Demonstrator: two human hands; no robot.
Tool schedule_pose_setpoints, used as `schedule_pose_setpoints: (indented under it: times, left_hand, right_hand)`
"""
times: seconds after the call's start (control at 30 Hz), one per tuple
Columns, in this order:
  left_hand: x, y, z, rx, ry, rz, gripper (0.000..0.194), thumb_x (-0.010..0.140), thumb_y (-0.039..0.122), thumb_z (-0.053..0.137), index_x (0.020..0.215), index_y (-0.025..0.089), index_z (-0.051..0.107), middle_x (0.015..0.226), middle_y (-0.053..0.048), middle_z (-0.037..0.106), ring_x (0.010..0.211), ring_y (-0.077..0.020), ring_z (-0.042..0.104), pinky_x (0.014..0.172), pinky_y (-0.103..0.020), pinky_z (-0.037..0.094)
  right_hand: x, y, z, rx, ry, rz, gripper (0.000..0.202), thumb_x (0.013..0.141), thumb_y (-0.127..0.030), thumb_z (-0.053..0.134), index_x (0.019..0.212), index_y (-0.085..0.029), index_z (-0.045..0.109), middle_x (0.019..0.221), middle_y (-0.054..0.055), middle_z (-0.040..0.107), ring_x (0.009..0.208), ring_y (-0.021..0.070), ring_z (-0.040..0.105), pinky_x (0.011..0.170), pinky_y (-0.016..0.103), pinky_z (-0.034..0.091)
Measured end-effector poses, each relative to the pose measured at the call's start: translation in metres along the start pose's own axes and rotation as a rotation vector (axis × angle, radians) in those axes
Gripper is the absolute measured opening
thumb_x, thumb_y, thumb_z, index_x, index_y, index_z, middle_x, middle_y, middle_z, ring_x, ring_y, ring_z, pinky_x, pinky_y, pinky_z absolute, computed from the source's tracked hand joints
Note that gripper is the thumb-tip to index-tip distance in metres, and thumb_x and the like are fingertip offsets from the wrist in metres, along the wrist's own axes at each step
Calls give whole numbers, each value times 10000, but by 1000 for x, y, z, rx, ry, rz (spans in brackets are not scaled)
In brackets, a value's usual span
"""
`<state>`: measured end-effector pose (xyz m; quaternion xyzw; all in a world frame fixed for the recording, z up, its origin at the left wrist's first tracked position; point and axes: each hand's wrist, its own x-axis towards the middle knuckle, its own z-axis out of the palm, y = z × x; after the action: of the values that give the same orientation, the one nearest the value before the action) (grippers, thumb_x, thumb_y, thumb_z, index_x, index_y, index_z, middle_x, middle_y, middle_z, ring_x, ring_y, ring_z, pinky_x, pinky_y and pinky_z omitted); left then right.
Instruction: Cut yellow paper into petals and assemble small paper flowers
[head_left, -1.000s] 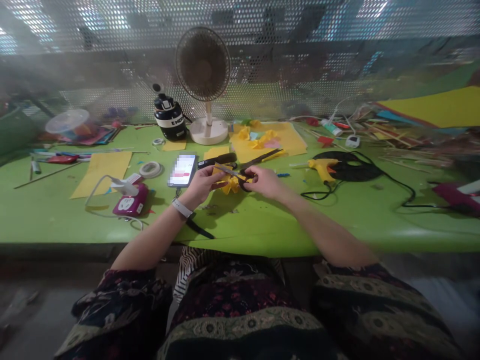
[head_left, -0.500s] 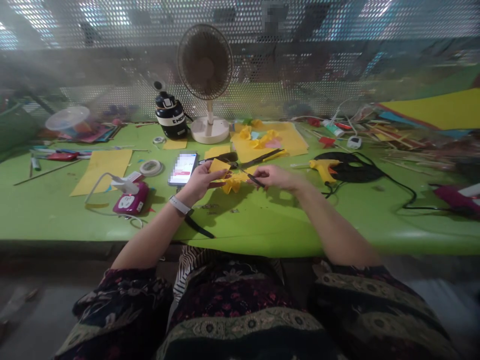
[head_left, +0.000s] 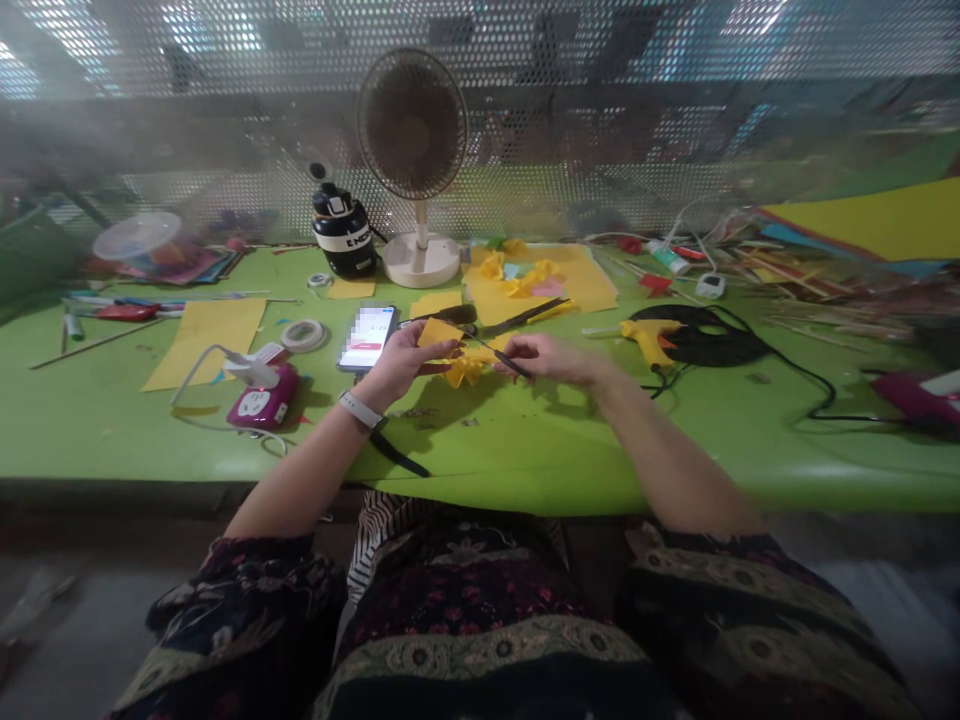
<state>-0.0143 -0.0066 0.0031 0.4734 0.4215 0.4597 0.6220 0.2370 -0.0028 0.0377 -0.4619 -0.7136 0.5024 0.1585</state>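
Between the thumb and fingers of my left hand [head_left: 405, 360] is a piece of yellow paper [head_left: 439, 333]. My right hand [head_left: 541, 358] grips a slim dark-handled tool [head_left: 513, 364] whose thin tip points left toward that paper; its exact kind cannot be made out. Crumpled yellow paper petals [head_left: 466, 370] show just below and between both hands. I cannot tell whether they are joined to the held paper. A phone [head_left: 366, 338] with a lit screen lies beside my left hand. Behind the hands rests a long dark tool [head_left: 525, 316].
A fan [head_left: 420, 258] and a dark bottle [head_left: 343, 235] stand at the back. Yellow paper flowers [head_left: 536, 278] lie on a yellow sheet [head_left: 589, 275]. At right is a yellow glue gun [head_left: 651, 340] with its cord. A purple power adapter [head_left: 262, 400] and tape roll [head_left: 303, 335] sit left.
Almost nothing differs. Both hands keep their places, with only a slight shift of the paper and petals between them.
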Motion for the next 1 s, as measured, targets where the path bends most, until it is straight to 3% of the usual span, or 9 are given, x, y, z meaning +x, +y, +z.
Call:
schedule_pose_setpoints:
  times: [1.0]
  left_hand:
    - [-3, 1, 3, 38, -48, 4, 305, 706, 243, 861, 962, 152, 721, 990, -77, 764, 856, -163, 737, 708, -251, 623]
  right_hand:
    - [1, 4, 1, -46, 0, -85, 458, 657, -564, 800, 804, -172, 614, 750, 12, 613, 692, 140, 528, 613, 286, 381]
